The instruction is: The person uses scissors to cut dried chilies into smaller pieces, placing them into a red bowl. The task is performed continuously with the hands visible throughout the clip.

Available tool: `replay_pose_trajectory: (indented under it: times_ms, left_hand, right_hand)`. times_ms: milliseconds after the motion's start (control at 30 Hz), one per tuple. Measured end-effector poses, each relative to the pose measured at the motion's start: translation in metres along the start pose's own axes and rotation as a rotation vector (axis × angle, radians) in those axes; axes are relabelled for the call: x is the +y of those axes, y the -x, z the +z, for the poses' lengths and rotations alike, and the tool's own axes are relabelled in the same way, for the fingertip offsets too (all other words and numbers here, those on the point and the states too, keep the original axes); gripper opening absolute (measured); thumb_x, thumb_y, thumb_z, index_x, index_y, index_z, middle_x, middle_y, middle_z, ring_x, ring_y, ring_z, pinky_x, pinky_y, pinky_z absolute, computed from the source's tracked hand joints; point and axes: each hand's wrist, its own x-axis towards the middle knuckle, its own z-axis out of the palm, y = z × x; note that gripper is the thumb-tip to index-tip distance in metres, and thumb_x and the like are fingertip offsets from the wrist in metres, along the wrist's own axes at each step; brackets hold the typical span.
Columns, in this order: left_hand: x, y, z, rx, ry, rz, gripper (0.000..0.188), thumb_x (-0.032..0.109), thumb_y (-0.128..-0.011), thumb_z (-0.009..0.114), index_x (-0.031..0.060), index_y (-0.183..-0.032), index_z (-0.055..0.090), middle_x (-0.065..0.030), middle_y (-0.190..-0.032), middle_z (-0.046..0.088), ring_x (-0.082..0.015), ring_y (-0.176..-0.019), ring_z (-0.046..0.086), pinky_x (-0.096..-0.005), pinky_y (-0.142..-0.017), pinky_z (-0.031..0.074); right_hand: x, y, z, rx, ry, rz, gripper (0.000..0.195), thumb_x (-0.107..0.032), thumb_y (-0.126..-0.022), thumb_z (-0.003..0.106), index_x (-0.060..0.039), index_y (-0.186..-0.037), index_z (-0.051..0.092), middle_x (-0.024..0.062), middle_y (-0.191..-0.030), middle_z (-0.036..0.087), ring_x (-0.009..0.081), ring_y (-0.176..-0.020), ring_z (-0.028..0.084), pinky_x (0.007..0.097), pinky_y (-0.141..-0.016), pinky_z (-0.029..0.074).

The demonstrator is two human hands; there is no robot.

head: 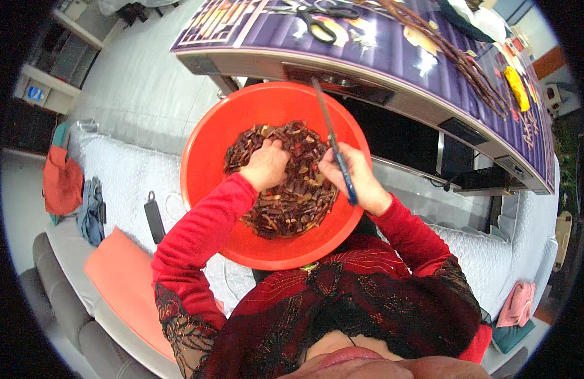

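A large red plastic basin (pixel 211 118) sits before me, with a heap of cut dark brown pieces (pixel 292 213) inside, some showing paler yellowish bits. My left hand (pixel 268 163) reaches into the heap; its fingertips are partly hidden, so whether they grip any pieces cannot be told. Over the basin's right side, my right hand (pixel 356 175) is closed around a long, narrow cutting tool with a blue handle (pixel 343 173). Its grey blade (pixel 325 111) points away from me across the far rim. The tool is seen nearly edge-on, which leaves its exact kind unclear.
Beyond the basin stands a purple-patterned table (pixel 382 61) holding black-handled scissors (pixel 315 21), long dark brown strips (pixel 443 45) and a yellow item (pixel 517 90). Left, a black oblong object (pixel 154 218) and an orange cushion or mat (pixel 126 279) lie on the pale-covered sofa (pixel 117 175).
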Motion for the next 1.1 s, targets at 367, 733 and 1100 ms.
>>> replay_pose_trajectory:
  times_ms: [367,733,1100]
  left_hand:
    - [-0.018,0.029,-0.028,0.090,0.212,-0.005,0.030,0.020,-0.072,0.073,0.0022,-0.094,0.067,-0.0212,-0.092,0.060,-0.0381,-0.090,0.060,-0.0456,-0.081,0.049]
    - [-0.021,0.082,-0.070,0.417,0.410,-0.038,0.028,0.014,-0.076,0.070,-0.0013,-0.099,0.064,-0.0195,-0.092,0.063,-0.0363,-0.089,0.061,-0.0412,-0.078,0.048]
    - [-0.011,0.113,-0.064,0.458,0.623,-0.028,0.025,0.013,-0.078,0.068,-0.0025,-0.097,0.065,-0.0214,-0.090,0.063,-0.0368,-0.087,0.062,-0.0404,-0.078,0.049]
  right_hand:
    - [0.003,0.002,-0.005,0.025,0.091,-0.174,0.017,-0.015,-0.086,0.066,-0.0032,-0.086,0.054,-0.0014,-0.070,0.055,0.0059,-0.063,0.051,0.0253,-0.055,0.044]
    - [-0.062,-0.034,-0.099,0.540,0.765,-0.413,0.021,-0.010,-0.078,0.069,-0.0004,-0.083,0.052,0.0145,-0.065,0.057,0.0263,-0.061,0.059,0.0367,-0.057,0.046]
    - [-0.097,-0.119,-0.260,0.867,1.419,-0.191,0.033,-0.027,-0.080,0.069,-0.0012,-0.088,0.051,0.0210,-0.082,0.063,0.0402,-0.081,0.062,0.0483,-0.071,0.048]
